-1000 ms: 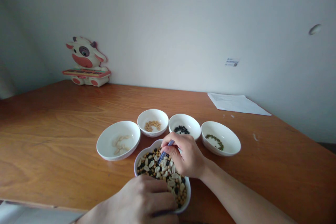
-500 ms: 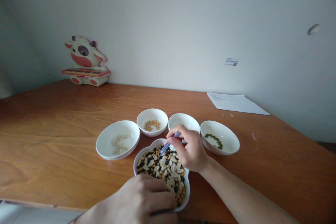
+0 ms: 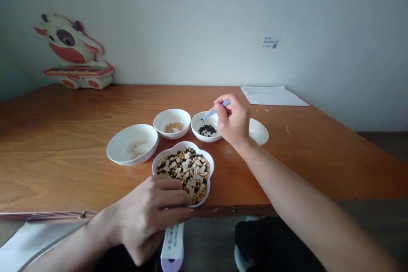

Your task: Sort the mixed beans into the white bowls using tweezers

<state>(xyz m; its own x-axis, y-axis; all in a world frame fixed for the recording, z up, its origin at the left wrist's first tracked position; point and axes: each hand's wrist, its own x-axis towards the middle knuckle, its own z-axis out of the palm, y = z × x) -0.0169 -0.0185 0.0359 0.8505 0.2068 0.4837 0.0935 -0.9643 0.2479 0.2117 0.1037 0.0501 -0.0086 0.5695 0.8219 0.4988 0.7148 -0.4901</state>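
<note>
My right hand [image 3: 234, 119] is closed on lavender tweezers [image 3: 219, 108]. Their tip hangs over a small white bowl [image 3: 195, 125] of black beans [image 3: 207, 130], with a dark bean at the tip. My left hand [image 3: 156, 208] is curled over the near left rim of a flower-shaped dish [image 3: 208, 157]; its thumb is hidden. Mixed peanuts, yellow beans and black beans [image 3: 188, 168] fill that dish. Below my left fingers, a lavender handle-like piece with a white label [image 3: 173, 240] juts past the table edge.
White bowls stand behind the dish: one with peanuts [image 3: 116, 151], one with yellow beans [image 3: 159, 121], and one at right [image 3: 263, 134] partly hidden by my right hand. A cow-shaped toy keyboard [image 3: 76, 59] and paper sheets [image 3: 274, 95] lie further back, by the wall.
My right hand has moved the tweezers up and away from the flower-shaped dish to over the black-bean bowl. My left hand stays at the dish, while the view has shifted downward.
</note>
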